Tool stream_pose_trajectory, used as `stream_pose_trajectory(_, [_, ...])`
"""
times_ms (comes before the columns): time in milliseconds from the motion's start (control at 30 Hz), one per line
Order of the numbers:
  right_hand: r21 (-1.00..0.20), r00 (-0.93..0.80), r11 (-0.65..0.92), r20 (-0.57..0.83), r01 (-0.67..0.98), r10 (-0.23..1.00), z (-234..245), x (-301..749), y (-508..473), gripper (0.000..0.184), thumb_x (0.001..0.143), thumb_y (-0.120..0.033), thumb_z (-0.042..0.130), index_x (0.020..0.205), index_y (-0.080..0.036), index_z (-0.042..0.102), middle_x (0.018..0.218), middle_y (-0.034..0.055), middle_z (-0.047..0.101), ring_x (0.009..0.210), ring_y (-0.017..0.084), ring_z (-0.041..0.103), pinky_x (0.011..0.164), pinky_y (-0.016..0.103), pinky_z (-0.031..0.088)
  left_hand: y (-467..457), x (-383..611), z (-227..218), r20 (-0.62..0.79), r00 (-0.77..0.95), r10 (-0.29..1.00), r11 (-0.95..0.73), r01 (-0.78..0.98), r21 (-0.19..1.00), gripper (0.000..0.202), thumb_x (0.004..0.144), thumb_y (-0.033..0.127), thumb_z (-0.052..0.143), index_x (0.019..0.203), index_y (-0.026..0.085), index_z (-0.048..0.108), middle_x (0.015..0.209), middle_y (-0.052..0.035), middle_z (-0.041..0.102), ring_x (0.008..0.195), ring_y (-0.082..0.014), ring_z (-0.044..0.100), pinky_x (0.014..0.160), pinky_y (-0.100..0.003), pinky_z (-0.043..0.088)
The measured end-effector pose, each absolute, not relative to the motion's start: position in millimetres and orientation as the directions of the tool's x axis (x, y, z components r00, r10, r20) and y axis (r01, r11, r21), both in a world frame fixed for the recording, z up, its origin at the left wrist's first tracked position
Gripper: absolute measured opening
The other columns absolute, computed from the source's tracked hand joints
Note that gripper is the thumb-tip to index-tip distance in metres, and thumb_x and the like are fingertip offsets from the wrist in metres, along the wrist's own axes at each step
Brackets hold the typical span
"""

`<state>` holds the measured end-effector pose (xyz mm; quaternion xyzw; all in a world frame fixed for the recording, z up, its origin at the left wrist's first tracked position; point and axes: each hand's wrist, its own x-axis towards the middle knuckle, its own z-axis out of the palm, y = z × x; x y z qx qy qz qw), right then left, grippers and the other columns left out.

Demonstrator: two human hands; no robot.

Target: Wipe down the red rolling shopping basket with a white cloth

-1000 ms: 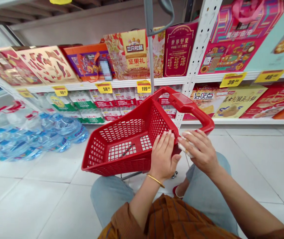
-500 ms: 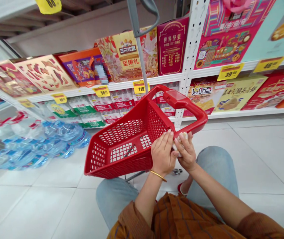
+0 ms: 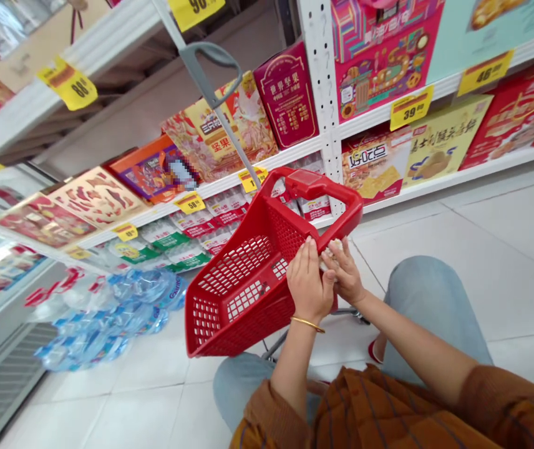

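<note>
A red shopping basket [image 3: 243, 315] with pierced sides stands tilted in front of my knees, its thick looped handle [image 3: 351, 206] toward the shelf side. My left hand [image 3: 310, 280], with a gold bangle at the wrist, is closed over the basket's near rim, fingers together and thumb toward the right hand. Just beside it, my right hand [image 3: 345, 274] presses a crumpled whitish cloth [image 3: 335, 251] against the rim at the base of the handle. The cloth is mostly hidden under the fingers. Inside, the basket shows its bare slotted bottom.
A grey pole with a loop grip [image 3: 213, 72] rises behind the basket. Shelves hold boxed snacks, such as a dark red box [image 3: 286, 96], above packs of bottled water. Large blue water bottles [image 3: 108, 312] stand on the tiled floor at left. My knee [image 3: 435, 305] is at right.
The view has turned and tilted, so shelves and basket appear rotated. Both hands keep their hold at the rim, with the right hand slightly shifted along it.
</note>
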<state>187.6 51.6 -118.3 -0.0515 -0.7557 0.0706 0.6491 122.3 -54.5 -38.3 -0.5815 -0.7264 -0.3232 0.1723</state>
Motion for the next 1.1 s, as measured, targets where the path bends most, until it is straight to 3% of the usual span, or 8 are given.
stream_pose_trajectory(133, [-0.238,-0.079,0.971,0.968,-0.007,0.237,-121.2,175.3,59.2,0.049,0.099,-0.027,0.044,0.147,-0.032,0.036,0.154,0.0061,0.037,0.142,0.024,0.034,0.119,0.058,0.024,-46.4,116.4,-34.4,0.582,-0.231,0.78,0.111,0.966,0.233,0.079,0.095,0.063,0.01,0.149,0.008,0.029,0.149,-0.0168,0.043,0.138,-0.0245,0.041,0.11,-0.039,0.034])
stream_pose_trajectory(333, [-0.344,0.018,0.938,0.938,-0.048,0.345,-127.8,157.3,63.0,0.051,0.099,-0.026,0.042,0.149,-0.029,0.032,0.156,0.0095,0.032,0.143,0.026,0.033,0.118,0.062,0.022,-33.6,102.2,-29.6,0.518,-0.149,0.843,0.079,0.985,0.154,0.079,0.095,0.064,0.016,0.151,0.008,0.021,0.153,-0.0191,0.036,0.141,-0.0262,0.036,0.112,-0.042,0.035])
stream_pose_trajectory(567, [-0.466,-0.048,0.882,0.885,-0.064,0.464,-153.8,147.0,59.9,0.058,0.096,-0.014,0.044,0.15,-0.029,0.03,0.152,0.0134,0.039,0.145,0.028,0.027,0.111,0.061,0.036,-19.5,87.3,-30.8,0.503,-0.155,0.85,0.12,0.988,0.102,0.074,0.097,0.058,0.023,0.152,0.01,0.016,0.154,-0.0216,0.034,0.141,-0.028,0.035,0.11,-0.045,0.037])
stream_pose_trajectory(733, [-0.508,-0.075,0.858,0.861,-0.072,0.503,-162.1,134.8,62.7,0.059,0.095,-0.007,0.041,0.149,-0.028,0.03,0.151,0.0146,0.04,0.142,0.023,0.034,0.109,0.052,0.043,-13.2,76.9,-28.3,0.477,-0.17,0.862,0.14,0.985,0.099,0.075,0.097,0.058,0.024,0.152,0.007,0.017,0.154,-0.0231,0.033,0.143,-0.0277,0.032,0.113,-0.046,0.033])
stream_pose_trajectory(867, [-0.518,-0.076,0.848,0.856,-0.116,0.512,-159.4,126.9,63.9,0.06,0.093,-0.005,0.043,0.148,-0.027,0.033,0.151,0.0152,0.04,0.141,0.024,0.036,0.107,0.053,0.045,-15.0,67.8,-22.5,0.428,-0.172,0.887,0.159,0.985,0.068,0.075,0.097,0.057,0.023,0.152,0.006,0.015,0.154,-0.0233,0.031,0.144,-0.027,0.029,0.114,-0.046,0.031])
stream_pose_trajectory(1000, [-0.529,-0.083,0.836,0.848,-0.143,0.523,-157.5,123.1,63.4,0.06,0.093,-0.005,0.043,0.148,-0.028,0.034,0.151,0.0143,0.039,0.141,0.023,0.036,0.107,0.052,0.044,-20.0,56.3,-9.4,0.348,-0.059,0.936,0.112,0.984,-0.136,0.079,0.097,0.057,0.027,0.152,0.004,0.01,0.156,-0.0247,0.026,0.146,-0.0288,0.027,0.114,-0.047,0.032])
stream_pose_trajectory(1100, [-0.529,-0.061,0.832,0.848,-0.164,0.527,-158.5,119.2,62.6,0.059,0.093,-0.009,0.048,0.148,-0.027,0.034,0.152,0.0148,0.039,0.141,0.024,0.037,0.108,0.051,0.044,-16.9,45.5,6.5,0.25,0.108,0.962,-0.007,0.928,-0.373,0.075,0.095,0.056,0.038,0.153,0.013,0.018,0.155,-0.0178,0.031,0.146,-0.0301,0.025,0.117,-0.049,0.026])
